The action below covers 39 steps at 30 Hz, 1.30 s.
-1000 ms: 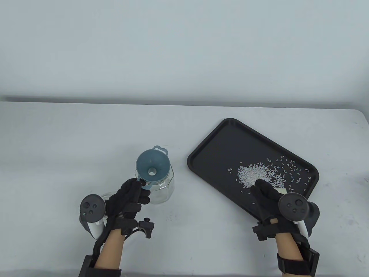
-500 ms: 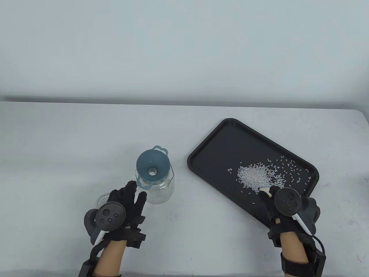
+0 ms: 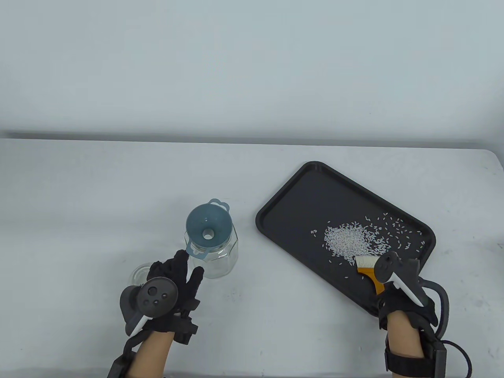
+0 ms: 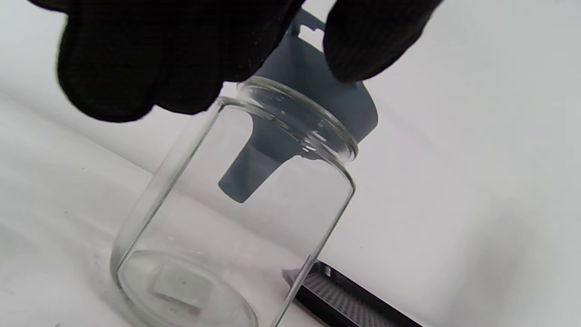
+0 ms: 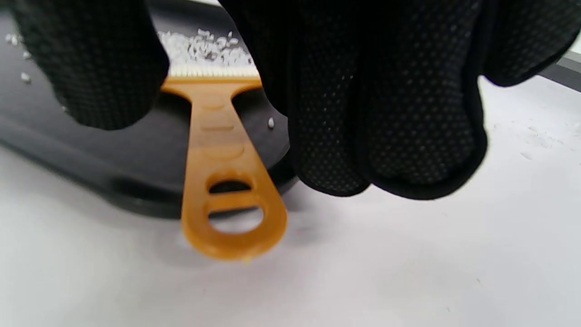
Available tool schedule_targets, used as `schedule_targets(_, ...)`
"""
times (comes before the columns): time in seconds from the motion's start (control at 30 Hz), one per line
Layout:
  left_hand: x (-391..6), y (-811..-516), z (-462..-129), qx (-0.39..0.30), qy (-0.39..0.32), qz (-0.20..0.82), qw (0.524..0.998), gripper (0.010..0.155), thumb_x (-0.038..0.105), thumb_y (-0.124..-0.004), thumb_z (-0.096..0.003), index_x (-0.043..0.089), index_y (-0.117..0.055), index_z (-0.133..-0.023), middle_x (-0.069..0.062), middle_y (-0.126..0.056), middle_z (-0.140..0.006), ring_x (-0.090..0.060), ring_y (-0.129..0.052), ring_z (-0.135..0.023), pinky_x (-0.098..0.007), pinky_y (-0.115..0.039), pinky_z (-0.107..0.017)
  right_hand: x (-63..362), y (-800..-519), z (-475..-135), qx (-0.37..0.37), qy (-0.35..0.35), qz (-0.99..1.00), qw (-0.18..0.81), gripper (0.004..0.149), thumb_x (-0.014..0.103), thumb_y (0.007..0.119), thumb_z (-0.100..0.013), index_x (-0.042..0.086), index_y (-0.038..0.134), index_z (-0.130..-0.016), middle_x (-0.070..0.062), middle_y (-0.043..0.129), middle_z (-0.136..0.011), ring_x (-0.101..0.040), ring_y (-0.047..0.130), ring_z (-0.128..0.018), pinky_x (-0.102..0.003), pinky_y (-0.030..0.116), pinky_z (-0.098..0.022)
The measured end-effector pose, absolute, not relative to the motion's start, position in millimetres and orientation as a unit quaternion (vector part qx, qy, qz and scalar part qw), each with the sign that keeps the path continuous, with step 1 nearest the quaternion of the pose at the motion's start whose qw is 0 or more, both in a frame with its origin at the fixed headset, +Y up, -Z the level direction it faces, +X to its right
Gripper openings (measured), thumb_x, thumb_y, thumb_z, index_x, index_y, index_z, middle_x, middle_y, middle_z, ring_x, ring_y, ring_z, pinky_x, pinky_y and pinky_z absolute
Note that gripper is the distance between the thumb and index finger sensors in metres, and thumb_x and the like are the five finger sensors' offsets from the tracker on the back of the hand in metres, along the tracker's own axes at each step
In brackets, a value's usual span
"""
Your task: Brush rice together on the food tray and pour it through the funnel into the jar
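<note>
A clear glass jar [image 3: 216, 256] stands upright with a blue-grey funnel [image 3: 207, 231] seated in its mouth. My left hand [image 3: 189, 264] hovers just in front of it, fingers straight, tips close to the funnel's rim [image 4: 313, 91] and gripping nothing. On the black food tray [image 3: 299, 197] the rice [image 3: 346, 241] lies mostly in one pile, with loose grains to its right. An orange-handled brush [image 3: 370, 271] lies with its white bristles at the pile and its handle [image 5: 222, 150] over the tray's near edge. My right hand [image 3: 393, 295] hangs above the handle; its fingers [image 5: 386, 113] do not hold it.
A round clear glass lid [image 3: 138, 273] lies flat on the table left of my left hand. The tray sits askew, one corner toward the jar. The white table's far edge [image 3: 252, 139] meets a plain wall.
My left hand let go of the funnel's tab and drew back a little. My right hand pulled back toward me off the rice, uncovering the brush, which now lies on the tray.
</note>
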<state>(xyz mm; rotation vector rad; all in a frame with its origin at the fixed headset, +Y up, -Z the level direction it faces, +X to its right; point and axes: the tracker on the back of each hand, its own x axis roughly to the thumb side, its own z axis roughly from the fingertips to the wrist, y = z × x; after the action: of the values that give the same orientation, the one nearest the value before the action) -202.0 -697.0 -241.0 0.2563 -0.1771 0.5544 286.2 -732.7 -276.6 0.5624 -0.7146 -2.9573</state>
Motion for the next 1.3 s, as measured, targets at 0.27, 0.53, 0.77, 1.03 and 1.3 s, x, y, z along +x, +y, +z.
schedule_targets(0.27, -203, -697, -243, 0.119, -0.093, 0.281, 0.948, 0.07, 0.038, -0.068, -0.0544, -0.015, -0.059, -0.099, -0.042, -0.078, -0.082, -0.064, -0.085, -0.061, -0.078, -0.047, -0.06, 273, -741, -277, 0.147, -0.271, -0.95, 0.05, 0.086, 0.054, 0.083, -0.035, -0.013, 0.073, -0.087, -0.027, 0.102, -0.061, -0.047, 0.106, -0.042, -0.066, 0.069, -0.043)
schedule_targets(0.53, -204, -697, -243, 0.114, -0.098, 0.286, 0.946, 0.07, 0.038, -0.068, -0.0544, -0.015, -0.059, -0.099, -0.041, -0.078, -0.082, -0.064, -0.085, -0.061, -0.078, -0.047, -0.06, 254, -754, -272, 0.125, -0.29, -0.94, 0.129, 0.085, 0.051, 0.085, -0.035, -0.014, 0.069, -0.088, -0.023, 0.102, -0.059, -0.043, 0.107, -0.041, -0.065, 0.07, -0.043)
schedule_targets(0.77, -204, -696, -242, 0.114, -0.097, 0.29, 0.945, 0.07, 0.038, -0.068, -0.0545, -0.015, -0.059, -0.099, -0.041, -0.079, -0.082, -0.063, -0.085, -0.061, -0.078, -0.047, -0.06, 257, -740, -270, 0.132, -0.254, -0.951, 0.117, 0.067, 0.036, 0.084, -0.039, -0.014, 0.075, -0.083, -0.019, 0.103, -0.058, -0.039, 0.107, -0.039, -0.064, 0.071, -0.043)
schedule_targets(1.03, -204, -697, -242, 0.115, -0.097, 0.292, 0.944, 0.07, 0.038, -0.068, -0.0544, -0.015, -0.059, -0.099, -0.041, -0.079, -0.081, -0.063, -0.086, -0.061, -0.078, -0.048, -0.06, 271, -678, -274, 0.167, -0.071, -0.979, 0.096, 0.044, 0.032, 0.076, -0.047, -0.001, 0.082, -0.076, -0.007, 0.1, -0.056, -0.029, 0.105, -0.039, -0.06, 0.07, -0.048)
schedule_targets(1.3, -206, -696, -242, 0.116, -0.096, 0.299, 0.942, 0.07, 0.038, -0.068, -0.0545, -0.015, -0.059, -0.099, -0.041, -0.079, -0.081, -0.063, -0.086, -0.06, -0.078, -0.048, -0.06, 295, -637, -283, 0.142, 0.218, -0.965, 0.032, 0.043, 0.039, 0.079, -0.044, 0.005, 0.089, -0.069, 0.0, 0.102, -0.044, -0.022, 0.104, -0.03, -0.056, 0.073, -0.049)
